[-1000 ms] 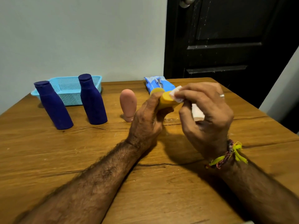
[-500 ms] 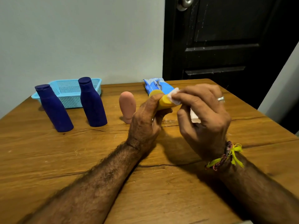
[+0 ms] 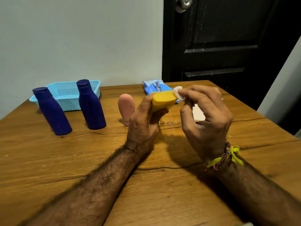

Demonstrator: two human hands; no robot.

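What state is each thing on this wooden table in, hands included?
Yellow plastic bottle: lifted, tilted, gripped by the left hand.
White wipe: pinched by the right hand, pressed on the yellow bottle's end.
Left dark blue plastic bottle: standing, capped.
Right dark blue plastic bottle: standing, capped.
Pink rounded plastic bottle: standing on the table.
Light blue perforated plastic basket: resting behind the blue bottles.
Blue wipe pack: lying flat, flap apparently open.

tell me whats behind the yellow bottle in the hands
A blue wipes pack lies on the table just behind the yellow bottle. Its near end is hidden by the bottle and by the white wipe that the right hand pinches.
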